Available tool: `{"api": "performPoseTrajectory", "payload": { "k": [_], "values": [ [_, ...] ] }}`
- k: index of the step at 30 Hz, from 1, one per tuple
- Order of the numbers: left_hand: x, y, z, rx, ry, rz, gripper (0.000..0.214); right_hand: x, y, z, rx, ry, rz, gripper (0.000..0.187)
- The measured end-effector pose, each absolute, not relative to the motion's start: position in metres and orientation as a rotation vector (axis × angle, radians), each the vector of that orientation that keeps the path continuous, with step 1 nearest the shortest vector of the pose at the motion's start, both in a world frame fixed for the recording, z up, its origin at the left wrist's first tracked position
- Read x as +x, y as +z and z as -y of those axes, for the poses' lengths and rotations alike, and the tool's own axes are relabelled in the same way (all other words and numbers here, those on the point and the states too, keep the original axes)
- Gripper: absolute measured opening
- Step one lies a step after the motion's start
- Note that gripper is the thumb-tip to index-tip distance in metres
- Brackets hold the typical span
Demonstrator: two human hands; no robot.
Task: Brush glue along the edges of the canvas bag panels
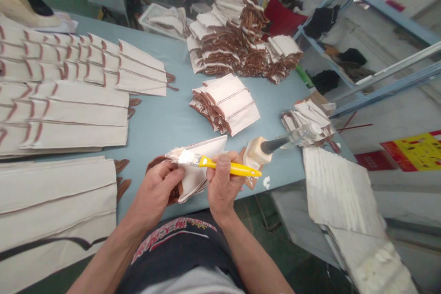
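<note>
A yellow-handled paintbrush [246, 170] is gripped in my right hand [223, 186], thumb pressed along the handle. White paste coats its bristles, which lie over the edge of a folded cream panel with brown trim [198, 180]. My left hand [155, 188] pinches that panel at its brown end near the table's front edge. Just right of my right hand stands a cream-coloured pot or block [255, 150] with a dark handle-like rod leaning from it; its contents are hidden. White blobs [266, 182] lie on the table beside it.
Rows of cream panels [79, 112] cover the left of the blue-green table [158, 121]. A small stack [234, 101] sits ahead, with larger piles [227, 32] behind. Another bundle [310, 117] lies right, near a paste-marked hanging sheet [341, 188]. Metal shelving [365, 4] rises at right.
</note>
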State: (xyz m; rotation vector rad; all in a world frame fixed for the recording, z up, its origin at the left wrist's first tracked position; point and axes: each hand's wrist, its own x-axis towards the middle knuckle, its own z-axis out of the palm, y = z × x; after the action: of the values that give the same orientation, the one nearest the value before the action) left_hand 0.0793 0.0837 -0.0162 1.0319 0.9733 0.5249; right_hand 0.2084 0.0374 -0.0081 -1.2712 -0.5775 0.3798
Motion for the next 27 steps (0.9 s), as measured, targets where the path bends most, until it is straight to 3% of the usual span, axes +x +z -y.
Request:
{"api": "performPoseTrajectory", "payload": {
  "k": [18, 27],
  "values": [
    [0.074, -0.006, -0.092, 1.299, 0.486, -0.883, 0.036, 0.218, 0.002, -0.051, -1.315, 0.546, 0.612, 0.062],
    [0.062, -0.027, -0.101, 1.130, 0.422, -0.898, 0.042, 0.264, 0.009, -0.044, -1.144, 0.491, 0.673, 0.053]
  ]
}}
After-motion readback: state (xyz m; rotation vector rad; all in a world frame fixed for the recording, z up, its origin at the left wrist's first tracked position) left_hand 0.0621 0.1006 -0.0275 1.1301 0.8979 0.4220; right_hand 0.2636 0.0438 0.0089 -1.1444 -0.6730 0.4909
